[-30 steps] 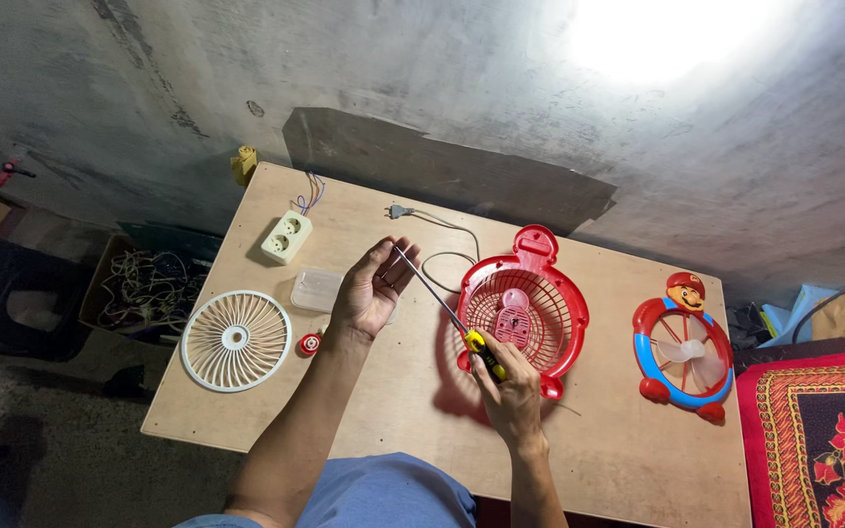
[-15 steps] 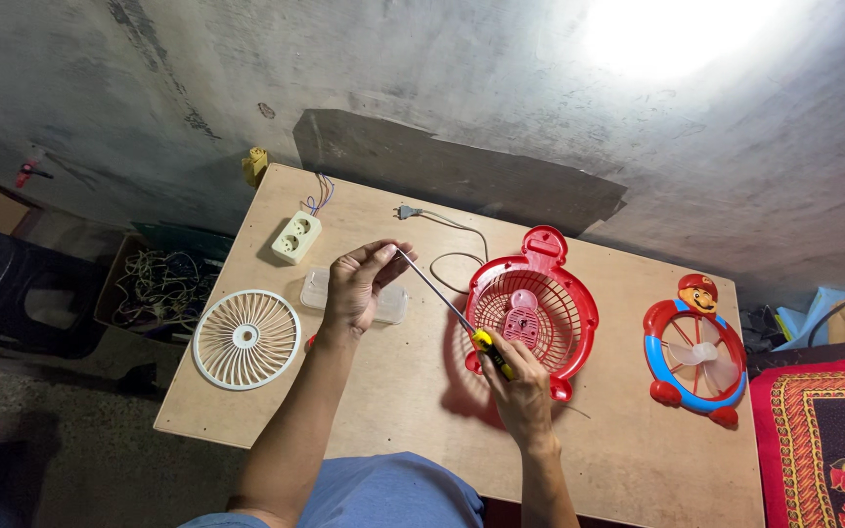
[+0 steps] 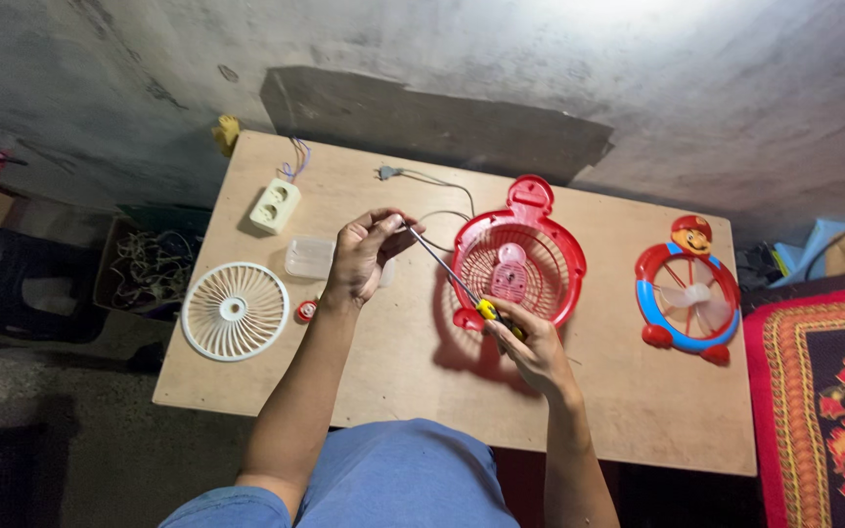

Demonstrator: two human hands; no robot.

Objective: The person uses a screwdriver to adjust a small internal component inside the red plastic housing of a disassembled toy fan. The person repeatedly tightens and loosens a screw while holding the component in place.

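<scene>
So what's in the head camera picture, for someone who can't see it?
A person's right hand holds a screwdriver whose tip meets the left hand, over a wooden table with a red fan shell, white grille and socket.

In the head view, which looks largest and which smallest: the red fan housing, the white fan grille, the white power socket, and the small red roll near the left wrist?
1. Red fan housing, slightly ahead, though it stands tilted
2. White fan grille, nearly alike in size
3. White power socket
4. Small red roll
</scene>
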